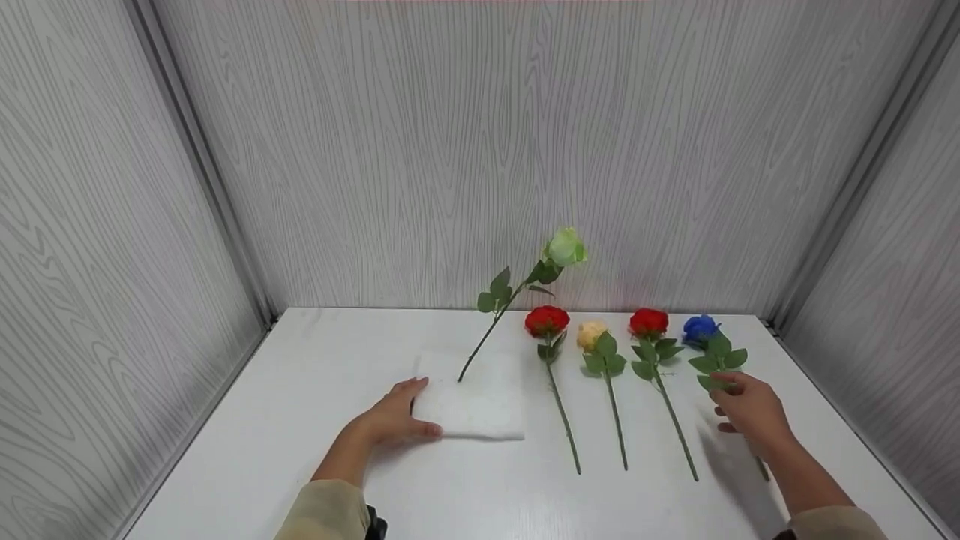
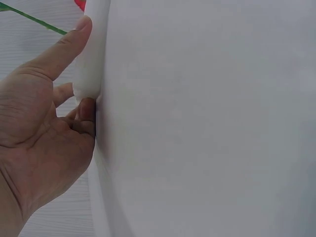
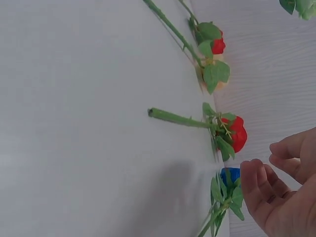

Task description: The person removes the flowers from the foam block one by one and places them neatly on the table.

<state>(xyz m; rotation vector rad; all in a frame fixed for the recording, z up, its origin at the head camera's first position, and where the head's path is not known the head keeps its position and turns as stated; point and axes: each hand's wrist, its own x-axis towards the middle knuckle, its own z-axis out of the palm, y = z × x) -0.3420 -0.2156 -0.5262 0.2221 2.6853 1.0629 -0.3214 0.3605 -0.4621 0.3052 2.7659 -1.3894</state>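
A white foam block (image 1: 480, 401) lies on the white table (image 1: 300, 450). A green rose (image 1: 564, 247) is stuck into the block by its stem and leans right. My left hand (image 1: 405, 411) holds the block's near left corner. Thumb and fingers lie against the block's edge (image 2: 91, 59) in the left wrist view. My right hand (image 1: 739, 401) hovers with loosely curled fingers over the stem of a blue rose (image 1: 700, 328) and holds nothing. In the right wrist view the right hand (image 3: 269, 165) is just beside the blue rose (image 3: 229, 175).
Three more roses lie side by side between the block and the blue one: a red rose (image 1: 546, 321), a cream rose (image 1: 591, 334) and another red rose (image 1: 649, 322). Grey wood-grain walls close the table on three sides.
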